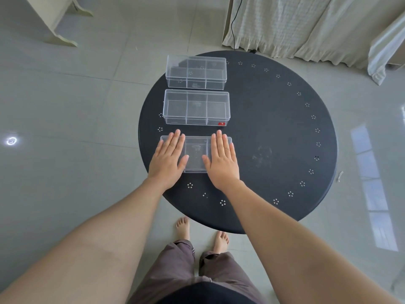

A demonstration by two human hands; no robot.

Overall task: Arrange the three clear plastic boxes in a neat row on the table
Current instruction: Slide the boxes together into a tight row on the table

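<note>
Three clear plastic boxes with inner dividers lie one behind another on the left half of a round black table. The far box sits near the table's back edge. The middle box has a small red label at its front right corner. On the lid of the near box both my hands lie flat. My left hand covers its left end and my right hand covers its right end, fingers extended and together, not gripping.
The table stands on a glossy tiled floor. A pale curtain with a black cable hangs behind it, and a cream furniture leg stands at the far left. My bare feet are by the table's near edge.
</note>
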